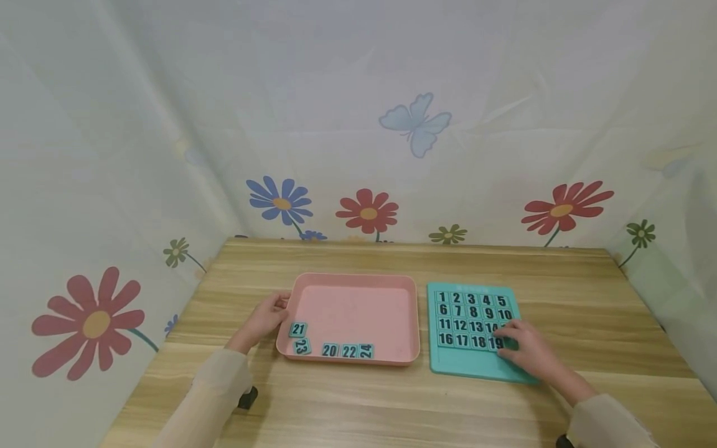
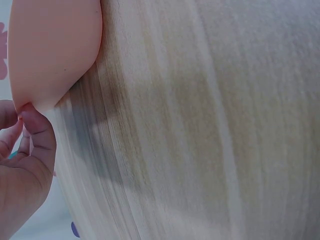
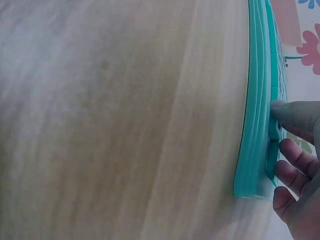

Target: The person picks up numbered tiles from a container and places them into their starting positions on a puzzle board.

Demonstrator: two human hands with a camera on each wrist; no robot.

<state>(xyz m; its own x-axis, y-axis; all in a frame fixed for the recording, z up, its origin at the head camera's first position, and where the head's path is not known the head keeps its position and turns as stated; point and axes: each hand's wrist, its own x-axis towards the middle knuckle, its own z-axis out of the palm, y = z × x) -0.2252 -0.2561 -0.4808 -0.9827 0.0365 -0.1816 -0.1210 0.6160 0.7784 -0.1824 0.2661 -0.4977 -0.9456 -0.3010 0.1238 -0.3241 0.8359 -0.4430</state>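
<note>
My left hand (image 1: 266,321) pinches the left rim of a pink tray (image 1: 358,317); in the left wrist view, thumb and fingertips meet at the tray's edge (image 2: 55,55). Inside the tray lie teal number tiles: 21 (image 1: 298,329), 23 (image 1: 302,346), 20 (image 1: 330,350), 22 (image 1: 349,351) and 24 (image 1: 366,351). My right hand (image 1: 529,351) is over a teal number board (image 1: 470,364), with tile 19 (image 1: 495,343) between thumb and fingers. That tile sits slightly askew beside tile 18 (image 1: 478,341). The fingers partly cover tile 14 and hide the spot right of it.
Rows of tiles from 1 to 18 fill the upper board, and a bare teal strip runs below them. Tray and board stand side by side on a wood-grain table (image 1: 358,404). Behind the table hangs a white cloth (image 1: 336,93) printed with flowers and a butterfly.
</note>
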